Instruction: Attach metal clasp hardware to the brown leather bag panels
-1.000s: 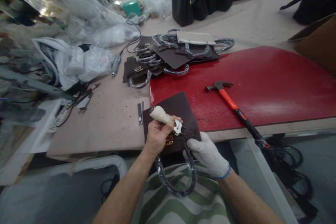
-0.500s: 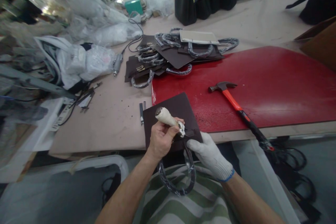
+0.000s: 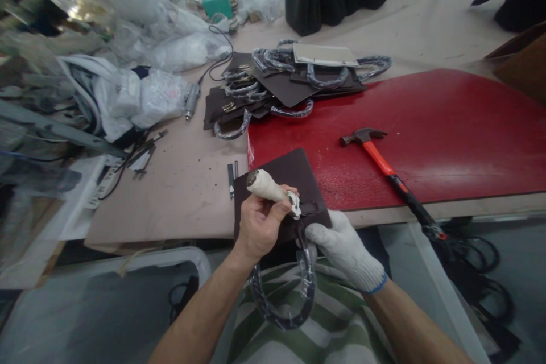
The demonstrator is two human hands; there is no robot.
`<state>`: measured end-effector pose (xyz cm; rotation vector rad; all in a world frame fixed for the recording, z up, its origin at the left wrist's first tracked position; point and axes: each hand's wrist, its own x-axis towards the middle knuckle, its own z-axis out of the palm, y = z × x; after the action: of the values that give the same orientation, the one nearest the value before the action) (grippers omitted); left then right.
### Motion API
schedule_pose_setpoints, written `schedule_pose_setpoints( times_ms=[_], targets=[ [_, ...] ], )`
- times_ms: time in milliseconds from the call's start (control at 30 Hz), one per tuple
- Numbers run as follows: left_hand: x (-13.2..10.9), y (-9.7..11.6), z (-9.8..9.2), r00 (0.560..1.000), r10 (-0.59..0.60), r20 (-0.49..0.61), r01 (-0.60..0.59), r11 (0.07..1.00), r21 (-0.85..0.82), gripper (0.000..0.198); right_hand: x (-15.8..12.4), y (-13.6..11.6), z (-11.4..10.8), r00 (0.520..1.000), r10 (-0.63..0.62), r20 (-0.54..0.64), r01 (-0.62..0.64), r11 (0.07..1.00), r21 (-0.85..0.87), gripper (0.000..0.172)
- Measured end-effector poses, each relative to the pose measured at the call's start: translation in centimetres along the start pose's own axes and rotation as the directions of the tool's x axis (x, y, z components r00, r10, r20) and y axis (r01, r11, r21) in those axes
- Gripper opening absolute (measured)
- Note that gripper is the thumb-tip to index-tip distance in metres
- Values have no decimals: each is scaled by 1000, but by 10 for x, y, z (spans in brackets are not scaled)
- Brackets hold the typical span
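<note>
My bare left hand is closed round a white-wrapped tool, a thick stick-like piece with a dark butt end. White wrapping also shows at its lower end by my fingertips, and its tip is hard to make out. Beneath it lies a dark brown leather bag panel, tilted at the table's front edge. My right hand, in a white knit glove, grips the panel's lower right corner, thumb on top and fingers mostly underneath. From the panel a plastic-wrapped bag handle hangs down towards my lap.
An orange-and-black claw hammer rests on a red sheet at the right. Several panels with wrapped handles are piled farther back. Black bags stand behind them. Left are a corded grey tool, plastic-wrapped bundles and small dark strips.
Both hands stay on the same things. The white-wrapped tool has tipped slightly left, and the hanging handle has swung a little lower and left. The view has shifted slightly.
</note>
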<state>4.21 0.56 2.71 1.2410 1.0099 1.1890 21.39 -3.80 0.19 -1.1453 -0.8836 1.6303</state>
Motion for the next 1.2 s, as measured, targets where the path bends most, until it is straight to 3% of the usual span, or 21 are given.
schedule_pose_setpoints(
  times_ms=[267,633,867,1033,1200],
  targets=[
    [-2,4,5,997,83,6,-83,995,64,26,-2,1,4,999,33,-3,-33,999,-4,54],
    [-4,-5,4,996,79,38,-83,986,141,21,-1,0,9,999,23,-42,-25,999,-42,37],
    [27,-3,1,989,124,80,-138,970,202,17,26,-2,14,996,70,-62,-70,998,2,34],
    [47,-21,-5,975,178,130,-209,935,287,18,44,-1,22,988,126,-85,-125,992,7,31],
    [42,-47,-11,970,183,159,-226,920,320,20,38,3,19,969,231,-86,-235,971,-51,22]
  ],
)
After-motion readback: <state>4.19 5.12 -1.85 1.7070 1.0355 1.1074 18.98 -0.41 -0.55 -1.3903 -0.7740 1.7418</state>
